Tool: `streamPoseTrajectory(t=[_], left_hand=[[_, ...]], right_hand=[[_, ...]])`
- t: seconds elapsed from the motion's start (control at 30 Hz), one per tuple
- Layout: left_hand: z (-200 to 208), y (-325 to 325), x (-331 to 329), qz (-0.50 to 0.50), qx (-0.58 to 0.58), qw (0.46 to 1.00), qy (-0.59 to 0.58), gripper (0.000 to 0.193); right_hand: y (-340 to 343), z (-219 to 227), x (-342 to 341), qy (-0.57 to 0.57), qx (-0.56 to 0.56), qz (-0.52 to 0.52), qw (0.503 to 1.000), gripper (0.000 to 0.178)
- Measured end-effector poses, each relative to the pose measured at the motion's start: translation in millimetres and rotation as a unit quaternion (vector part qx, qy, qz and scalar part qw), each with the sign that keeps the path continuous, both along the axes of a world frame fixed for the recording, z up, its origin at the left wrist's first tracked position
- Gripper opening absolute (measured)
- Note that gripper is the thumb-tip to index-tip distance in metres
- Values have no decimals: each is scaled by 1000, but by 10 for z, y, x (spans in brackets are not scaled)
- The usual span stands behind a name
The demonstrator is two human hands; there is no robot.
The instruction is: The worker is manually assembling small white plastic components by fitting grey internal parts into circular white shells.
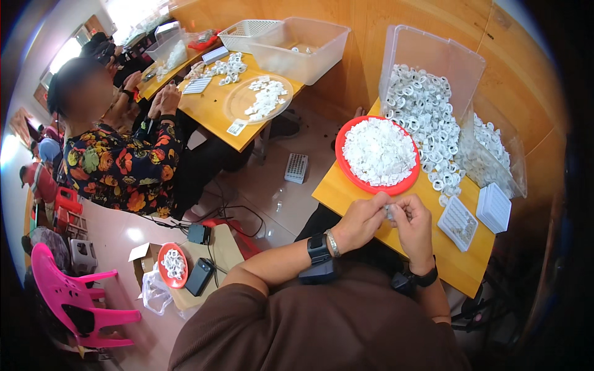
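Note:
My left hand [364,221] and my right hand [413,227] meet over the near edge of the yellow table [337,196]. Their fingertips pinch a small whitish part [388,212] between them, mostly hidden by the fingers. Just beyond them stands a red round plate [342,165] heaped with small flat white plastic pieces [378,151]. To its right, a large pile of white ring-shaped plastic parts [421,108] spreads out of a tipped clear bin [433,49]. Nearest my right hand is a white tray [456,224] with small parts in its rows.
Stacked white trays [494,209] and a clear bag of rings [489,151] sit at the right. A co-worker [124,154] works at another table [213,111] at left. A carton [226,247] carries a red dish [164,272] and a black device [200,276]. Cables [238,207] trail across the floor.

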State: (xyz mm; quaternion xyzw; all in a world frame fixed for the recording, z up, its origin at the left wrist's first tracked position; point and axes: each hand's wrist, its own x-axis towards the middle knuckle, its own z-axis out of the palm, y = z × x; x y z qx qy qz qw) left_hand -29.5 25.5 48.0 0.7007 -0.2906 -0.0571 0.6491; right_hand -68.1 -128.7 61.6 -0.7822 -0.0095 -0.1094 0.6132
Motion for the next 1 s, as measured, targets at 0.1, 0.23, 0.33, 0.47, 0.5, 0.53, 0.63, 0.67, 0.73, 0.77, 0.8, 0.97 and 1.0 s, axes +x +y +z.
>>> streamPoseTrajectory(t=[0.1,0.23,0.33,0.47,0.5,0.53,0.63,0.67,0.73,0.77,0.8,0.97,1.0], left_hand=[[52,-26,-60,8,8,1000,4,14],[59,-38,-129,15,4,1000,-10,13],[128,-35,-164,3,1,1000,0,17],[0,121,-78,69,38,997,-20,31],[-75,189,0,139,92,981,-97,37],[-151,266,49,137,90,981,-100,37],[-267,383,142,201,211,919,-265,45],[-314,366,168,214,246,892,-313,47],[-514,362,194,218,301,867,-332,56],[-568,353,205,217,300,867,-334,56],[-624,342,201,227,329,853,-335,59],[-718,324,213,240,370,832,-337,65],[-709,324,223,243,381,826,-337,66]], right_hand=[[45,41,-46,-26,-31,-19,999,11],[70,107,-125,-69,-81,-34,994,13],[45,141,-171,-59,-71,-33,995,16],[-34,71,-206,-30,25,-46,998,20],[-96,-13,-212,-33,24,-49,998,20],[-172,-143,-229,-3,41,-38,998,20],[-328,-530,-320,60,58,-29,996,19],[-355,-614,-351,96,58,-27,993,18],[-357,-648,-376,78,88,-28,993,18],[-361,-653,-371,59,118,-31,991,17],[-348,-658,-381,57,118,-33,991,17],[-348,-716,-426,16,106,-19,994,17],[-343,-704,-446,19,107,-22,994,17]])
